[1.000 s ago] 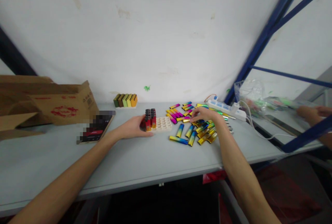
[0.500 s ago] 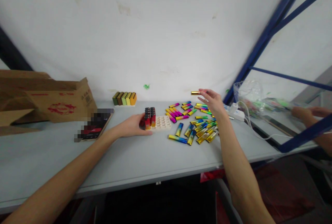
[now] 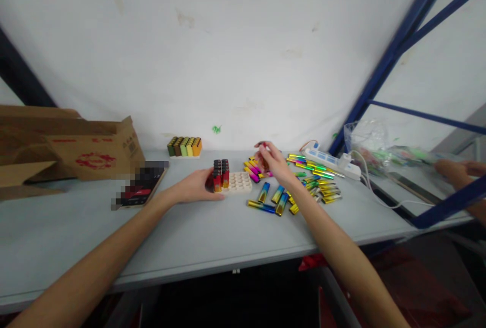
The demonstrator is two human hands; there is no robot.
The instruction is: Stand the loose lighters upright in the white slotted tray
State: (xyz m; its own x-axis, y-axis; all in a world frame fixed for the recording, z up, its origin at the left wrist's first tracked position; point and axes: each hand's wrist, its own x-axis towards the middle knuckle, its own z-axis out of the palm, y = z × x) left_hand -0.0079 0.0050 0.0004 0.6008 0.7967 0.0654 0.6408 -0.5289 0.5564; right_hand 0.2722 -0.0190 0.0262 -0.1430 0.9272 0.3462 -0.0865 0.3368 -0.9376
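My left hand point(image 3: 195, 185) grips the left end of a white tray point(image 3: 241, 182) with round holes, its thumb along the front edge and its fingers partly hidden behind. Several red lighters with black tops point(image 3: 221, 176) stand upright in the tray's left part; the holes to the right hold nothing. Above and right of the tray, my right hand point(image 3: 275, 163) has its fingers closed around a small reddish-brown lighter point(image 3: 262, 164), mostly covered by the fingers. Shiny lighters in yellow and blue point(image 3: 281, 203) and in pink and yellow point(image 3: 251, 170) lie loose beneath and around that hand.
Toward the wall stands a second block of green, brown and yellow lighters point(image 3: 185, 147). A phone point(image 3: 142, 185) and a cardboard box point(image 3: 91, 153) are at the left. A white power strip point(image 3: 334, 162), its cable and a blue frame post point(image 3: 379, 75) are at the right. Another person's hand point(image 3: 451, 171) shows beyond.
My right hand has moved left and slightly down, from above the pile toward the tray, carrying the lighter, which is now turned more upright. My left hand stays at the tray.
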